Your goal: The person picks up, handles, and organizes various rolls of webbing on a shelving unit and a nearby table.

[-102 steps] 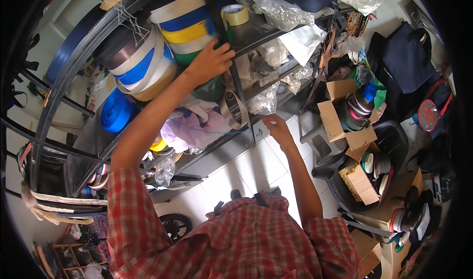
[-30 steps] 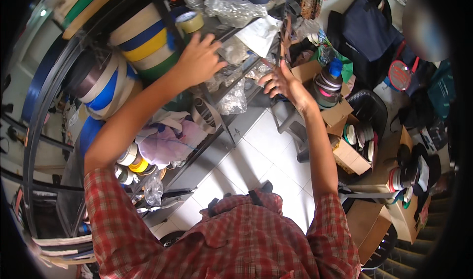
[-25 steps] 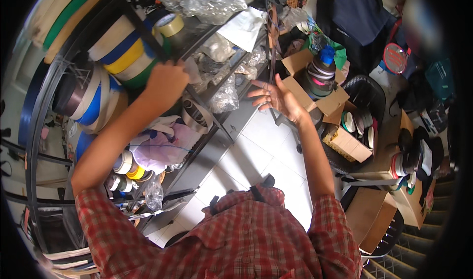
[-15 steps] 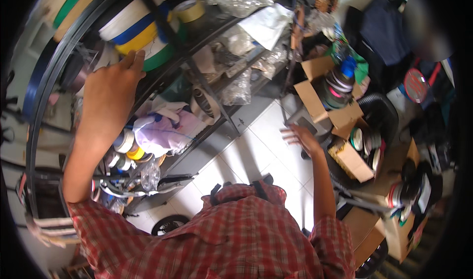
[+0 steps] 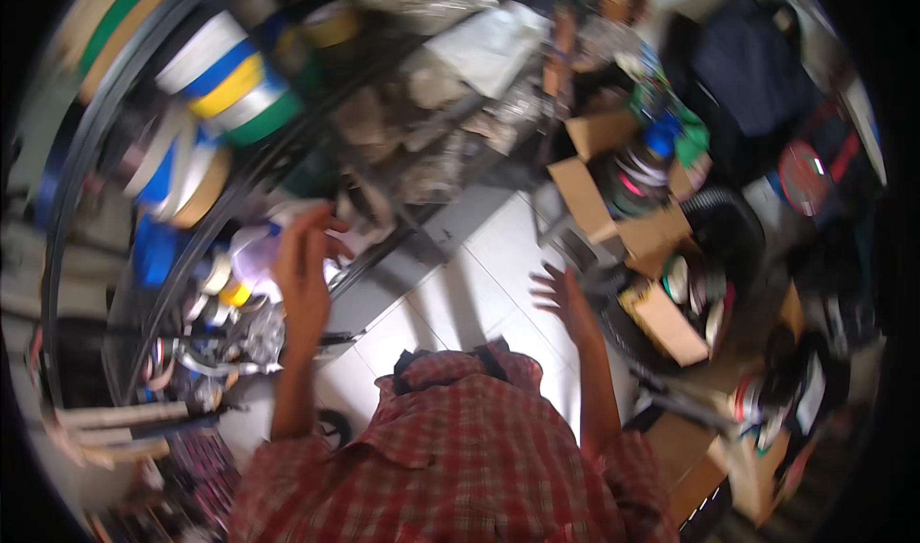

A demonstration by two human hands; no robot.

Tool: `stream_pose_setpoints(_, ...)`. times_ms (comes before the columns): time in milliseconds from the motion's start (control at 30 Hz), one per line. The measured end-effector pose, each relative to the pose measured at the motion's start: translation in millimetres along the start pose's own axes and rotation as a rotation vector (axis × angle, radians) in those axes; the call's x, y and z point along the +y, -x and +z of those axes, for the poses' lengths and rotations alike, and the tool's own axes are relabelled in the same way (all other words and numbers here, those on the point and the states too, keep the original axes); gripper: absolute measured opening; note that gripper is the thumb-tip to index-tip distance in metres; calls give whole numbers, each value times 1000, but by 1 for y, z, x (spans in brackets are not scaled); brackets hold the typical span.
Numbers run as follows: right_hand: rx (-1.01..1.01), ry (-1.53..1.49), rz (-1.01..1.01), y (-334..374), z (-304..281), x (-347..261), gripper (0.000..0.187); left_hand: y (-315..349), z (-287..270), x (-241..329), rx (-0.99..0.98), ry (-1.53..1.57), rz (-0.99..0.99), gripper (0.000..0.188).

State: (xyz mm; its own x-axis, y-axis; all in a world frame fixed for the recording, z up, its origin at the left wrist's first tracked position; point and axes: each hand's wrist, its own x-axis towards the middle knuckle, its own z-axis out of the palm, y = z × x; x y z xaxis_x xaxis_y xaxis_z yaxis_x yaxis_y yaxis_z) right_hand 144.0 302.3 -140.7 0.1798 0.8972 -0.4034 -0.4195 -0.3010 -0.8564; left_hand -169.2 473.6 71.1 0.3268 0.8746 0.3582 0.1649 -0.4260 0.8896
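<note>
The picture is blurred by motion. My left hand [image 5: 305, 265] is raised in front of a metal shelf rack [image 5: 115, 160], fingers apart, close to a pale purple and white bundle [image 5: 251, 255] on a lower shelf. It holds nothing that I can see. My right hand [image 5: 563, 296] hangs over the white tiled floor [image 5: 450, 284] with fingers spread and empty, just left of open cardboard boxes [image 5: 613, 227] holding tape rolls. Big rolls of white, blue, yellow and green tape [image 5: 225, 83] sit on the upper shelf.
Clear plastic bags [image 5: 431, 169] crowd the middle shelves. Small spools and wire [image 5: 230, 323] lie on the lowest shelf. A black round bin [image 5: 728, 236], a dark bag [image 5: 747, 73] and more boxes [image 5: 747, 447] fill the right side.
My left hand has dropped from the upper tape rolls to the lower shelf level. My right hand has come away from the rack and moved down over the floor.
</note>
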Motion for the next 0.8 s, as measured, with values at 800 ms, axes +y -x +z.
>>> stream_pose_setpoints(800,481,-810,-690,128,-70,-23,47,40,425,-48,-1115,602,-398,19)
